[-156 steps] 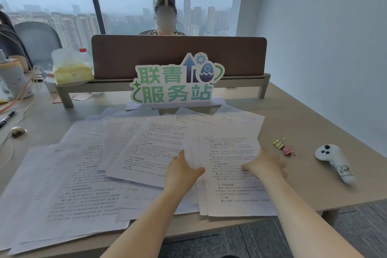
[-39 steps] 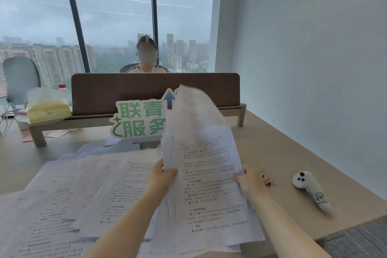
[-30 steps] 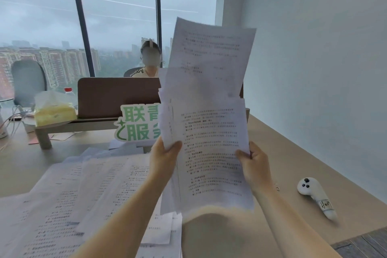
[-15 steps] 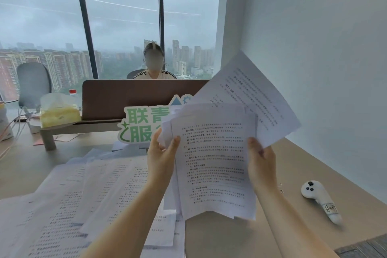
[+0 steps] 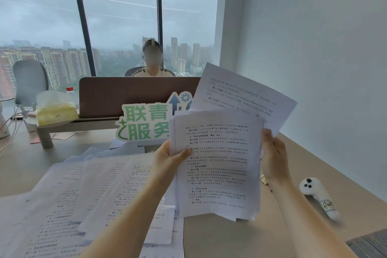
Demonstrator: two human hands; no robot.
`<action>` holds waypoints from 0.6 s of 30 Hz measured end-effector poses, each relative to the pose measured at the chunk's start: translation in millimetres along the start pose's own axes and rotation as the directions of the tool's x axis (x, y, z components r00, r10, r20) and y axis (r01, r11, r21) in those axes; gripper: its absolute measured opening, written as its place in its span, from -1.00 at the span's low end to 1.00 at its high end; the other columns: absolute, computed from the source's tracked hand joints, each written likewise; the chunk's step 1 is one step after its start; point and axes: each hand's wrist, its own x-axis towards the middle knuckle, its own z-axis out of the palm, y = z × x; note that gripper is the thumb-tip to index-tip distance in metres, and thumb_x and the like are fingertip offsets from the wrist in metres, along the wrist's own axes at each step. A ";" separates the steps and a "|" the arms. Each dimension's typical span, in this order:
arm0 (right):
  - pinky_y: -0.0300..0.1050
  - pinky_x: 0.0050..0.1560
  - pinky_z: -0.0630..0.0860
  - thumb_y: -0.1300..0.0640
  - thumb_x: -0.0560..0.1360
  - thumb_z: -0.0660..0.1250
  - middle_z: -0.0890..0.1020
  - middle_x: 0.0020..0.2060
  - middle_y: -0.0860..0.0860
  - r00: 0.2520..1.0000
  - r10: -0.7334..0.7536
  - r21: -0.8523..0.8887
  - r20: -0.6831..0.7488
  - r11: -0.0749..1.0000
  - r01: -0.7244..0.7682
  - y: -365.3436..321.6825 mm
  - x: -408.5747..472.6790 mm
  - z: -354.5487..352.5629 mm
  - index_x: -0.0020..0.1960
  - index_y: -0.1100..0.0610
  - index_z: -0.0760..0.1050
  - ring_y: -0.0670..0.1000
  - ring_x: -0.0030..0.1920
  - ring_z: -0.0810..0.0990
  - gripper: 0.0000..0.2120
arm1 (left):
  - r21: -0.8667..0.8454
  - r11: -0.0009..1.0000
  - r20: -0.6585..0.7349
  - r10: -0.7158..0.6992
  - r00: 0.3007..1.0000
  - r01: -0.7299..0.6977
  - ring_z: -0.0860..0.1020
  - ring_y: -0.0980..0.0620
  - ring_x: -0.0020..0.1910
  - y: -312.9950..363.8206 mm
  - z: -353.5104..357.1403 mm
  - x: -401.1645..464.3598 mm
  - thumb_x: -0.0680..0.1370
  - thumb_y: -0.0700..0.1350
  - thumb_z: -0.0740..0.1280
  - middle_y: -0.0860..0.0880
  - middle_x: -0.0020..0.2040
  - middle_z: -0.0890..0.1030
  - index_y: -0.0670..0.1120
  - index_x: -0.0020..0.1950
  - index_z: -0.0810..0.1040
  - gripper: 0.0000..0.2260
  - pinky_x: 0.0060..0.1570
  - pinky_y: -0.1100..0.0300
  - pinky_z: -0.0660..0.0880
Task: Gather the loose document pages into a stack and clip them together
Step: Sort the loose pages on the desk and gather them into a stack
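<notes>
both hands hold a sheaf of printed pages (image 5: 217, 163) up off the desk (image 5: 230, 234), roughly upright and facing the camera. the left hand (image 5: 167, 158) grips the sheaf's left edge, thumb curled over the front of the top sheet and the other fingers hidden behind the paper. the right hand (image 5: 272, 157) holds the right edge, its fingers wrapped round the back and side — how its thumb lies cannot be told. one sheet (image 5: 243, 98) sticks out from behind the sheaf, tilted up and to the right, its lower corner at the right hand. the sheaf's bottom edges are uneven (not yet squared up).

the rest of the loose pages (image 5: 88, 195) lie spread and overlapping on the desk to the left, under the left forearm. a small glimpse of a gold binder clip (image 5: 263, 180) shows just beside the right wrist, mostly hidden.

a white controller (image 5: 318, 197) lies on the desk to the right, well apart from the papers. beyond the sheaf stands a green-lettered sign (image 5: 146, 123), partly covered by it, in front of a brown divider (image 5: 125, 94) — a tissue pack (image 5: 55, 109) sits at its left end. another person (image 5: 152, 63) sits behind the divider, before the windows.
</notes>
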 end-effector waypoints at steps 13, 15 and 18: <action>0.00 0.09 0.59 0.10 0.50 0.43 0.74 -0.07 -0.15 0.922 0.342 -0.193 0.181 0.932 -0.308 52.2 -34.3 -1.7 0.07 -0.05 0.63 -0.08 -0.04 0.71 -0.83 | 0.303 0.943 0.074 -0.167 0.983 0.138 0.68 0.05 -0.08 -46.5 1.7 -20.1 0.46 -0.10 0.48 0.08 -0.08 0.71 0.10 0.02 0.61 -0.82 -0.09 0.06 0.63; 0.03 0.06 0.60 0.13 0.53 0.39 0.75 -0.12 -0.15 0.917 0.375 -0.266 0.135 0.905 -0.331 59.7 -36.3 -2.0 0.01 -0.07 0.65 -0.03 -0.05 0.71 -0.87 | 0.352 0.919 0.020 -0.196 0.980 0.176 0.67 0.01 -0.10 -51.2 4.3 -23.0 0.51 -0.14 0.42 0.09 -0.12 0.69 0.11 -0.08 0.61 -0.87 -0.14 0.10 0.61; -0.03 -0.02 0.59 0.15 0.55 0.34 0.71 -0.15 -0.13 0.938 0.345 -0.346 0.031 0.884 -0.313 58.9 -31.5 0.6 0.01 0.01 0.64 0.00 -0.04 0.68 -0.88 | 0.394 0.899 -0.005 -0.206 0.979 0.191 0.65 0.04 -0.17 -51.9 12.0 -21.7 0.54 -0.13 0.38 0.08 -0.17 0.67 0.03 -0.08 0.62 -0.94 -0.25 0.19 0.56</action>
